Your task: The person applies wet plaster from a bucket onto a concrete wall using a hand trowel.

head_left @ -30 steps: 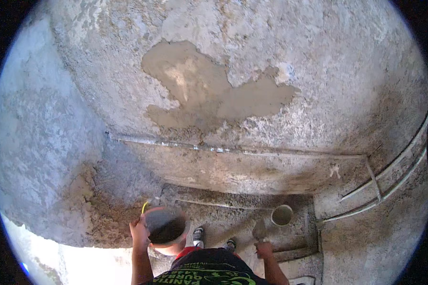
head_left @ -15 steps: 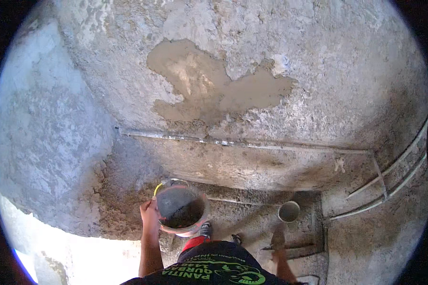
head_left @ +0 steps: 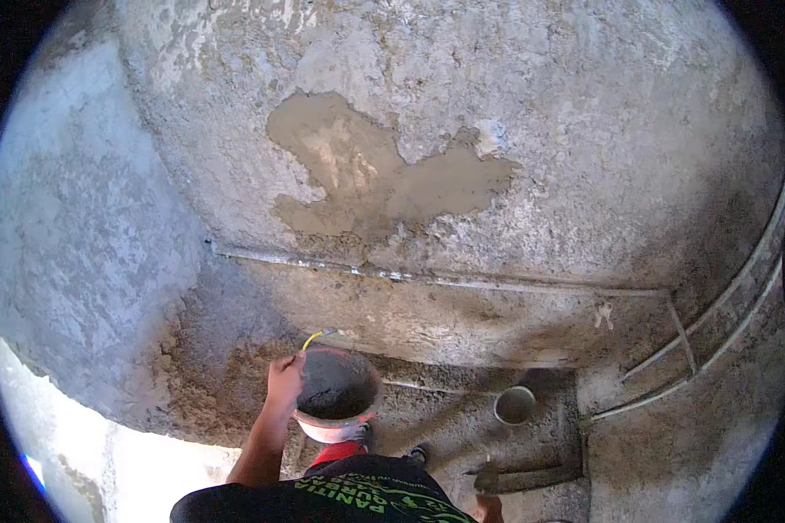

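My left hand point(head_left: 285, 379) is closed at the left rim of a bucket point(head_left: 377, 403), on the lower end of its yellow-sleeved handle point(head_left: 312, 339). Grey mortar point(head_left: 336, 375) lies inside, lower on the near side. The bucket is just in front of my legs. Low on the right, my right hand point(head_left: 488, 506) is closed around a trowel, partly cut off by the lower edge of the picture. The trowel's dark blade point(head_left: 487, 477) points away from me. A wet mortar patch point(head_left: 349, 174) with an irregular outline covers part of the rough wall ahead.
A smaller round pail point(head_left: 515, 405) stands on the floor to the right. A pale pipe point(head_left: 462, 281) runs along the wall's lower part, with more pipes point(head_left: 706, 349) at right. Loose rubble point(head_left: 209, 383) lies at left. A rectangular edge point(head_left: 532, 478) borders the floor near my right hand.
My left hand and the bucket handle have swung slightly away from me. My right hand and trowel have drawn lower and left. The whole view has shifted a little.
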Available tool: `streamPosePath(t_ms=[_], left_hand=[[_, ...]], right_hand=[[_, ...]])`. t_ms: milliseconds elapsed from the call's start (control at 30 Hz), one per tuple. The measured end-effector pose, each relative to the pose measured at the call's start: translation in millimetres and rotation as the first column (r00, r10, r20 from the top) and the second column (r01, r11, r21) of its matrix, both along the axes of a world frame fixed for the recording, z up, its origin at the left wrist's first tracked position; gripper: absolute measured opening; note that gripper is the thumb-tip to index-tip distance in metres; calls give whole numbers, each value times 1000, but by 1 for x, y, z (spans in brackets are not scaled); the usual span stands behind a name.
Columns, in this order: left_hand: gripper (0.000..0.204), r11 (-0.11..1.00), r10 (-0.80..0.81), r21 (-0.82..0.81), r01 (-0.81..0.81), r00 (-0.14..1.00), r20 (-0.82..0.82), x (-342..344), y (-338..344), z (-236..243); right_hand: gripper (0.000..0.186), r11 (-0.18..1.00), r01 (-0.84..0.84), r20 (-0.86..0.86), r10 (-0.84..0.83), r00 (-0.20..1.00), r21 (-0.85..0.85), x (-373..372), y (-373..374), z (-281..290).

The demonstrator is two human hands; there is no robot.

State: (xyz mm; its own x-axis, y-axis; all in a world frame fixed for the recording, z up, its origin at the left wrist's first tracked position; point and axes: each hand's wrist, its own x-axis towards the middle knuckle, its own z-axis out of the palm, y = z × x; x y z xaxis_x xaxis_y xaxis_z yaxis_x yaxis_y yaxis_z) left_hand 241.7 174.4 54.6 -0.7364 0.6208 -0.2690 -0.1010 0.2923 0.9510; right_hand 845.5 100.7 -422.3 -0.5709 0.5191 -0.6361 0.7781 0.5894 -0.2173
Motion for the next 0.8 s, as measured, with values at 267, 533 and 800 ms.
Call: streamPosePath(t_ms=[267,533,800], left_hand=[[40,998,-25,60,28,999,-48,-8,-12,10],[44,993,-44,110,38,997,60,-34,-27,0],[40,991,-53,131,32,986,159,-88,-87,-24]], right_hand=[[48,89,969,184,-974,134,-230,-82,67,155],[26,985,168,-10,-168,986,-51,-23,-18,47],[35,813,505,-277,-577,769,-291,-19,-77,-6]])
